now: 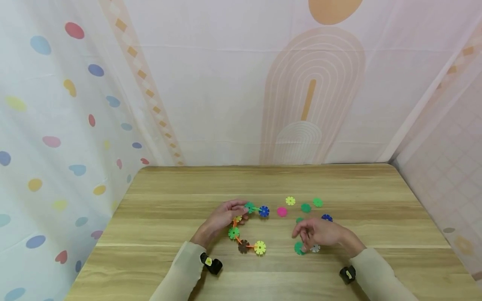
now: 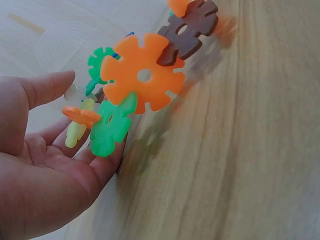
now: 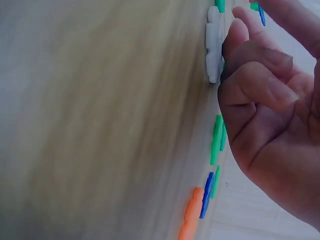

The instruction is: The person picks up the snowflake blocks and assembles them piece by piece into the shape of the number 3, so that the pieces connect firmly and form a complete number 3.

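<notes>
Surroundings: wood-grain counter (image 1: 169, 259) before me, patterned cloth hung on three sides.
Nearest me: both sleeves, a wrist camera strapped on each.
Left hand (image 1: 220, 219): fingers (image 2: 107, 165) relaxed and fairly straight, cupped against the upper end of the snowflake chain (image 1: 244, 228); the left wrist view shows discs leaning on my fingertips, thumb held apart. No real clamp on it.
Chain: a curved run of slotted discs, touching the counter. Yellow disc (image 1: 260, 247) and brown disc (image 1: 243, 246) at the near end, green and orange links between, blue disc (image 1: 264, 211) at the far end. In the left wrist view an orange disc (image 2: 142, 75) stands on edge, tilted.
Right hand (image 1: 320, 232): fingers curled downward over a white disc (image 1: 315, 248), with a green disc (image 1: 299, 248) just beside. Touching the white one, it seems; whether pinched, I cannot tell.
Farther out: loose discs lying flat — magenta disc (image 1: 282, 212), pale yellow disc (image 1: 290, 200), two green, one dark blue peeking behind my right knuckles.
Risk, chain: support is light; my guess is a nudge could topple the upright discs or pop a slot joint.
Risk, white disc: flat on smooth wood, likely to skid from my fingertips toward the green neighbour.
</notes>
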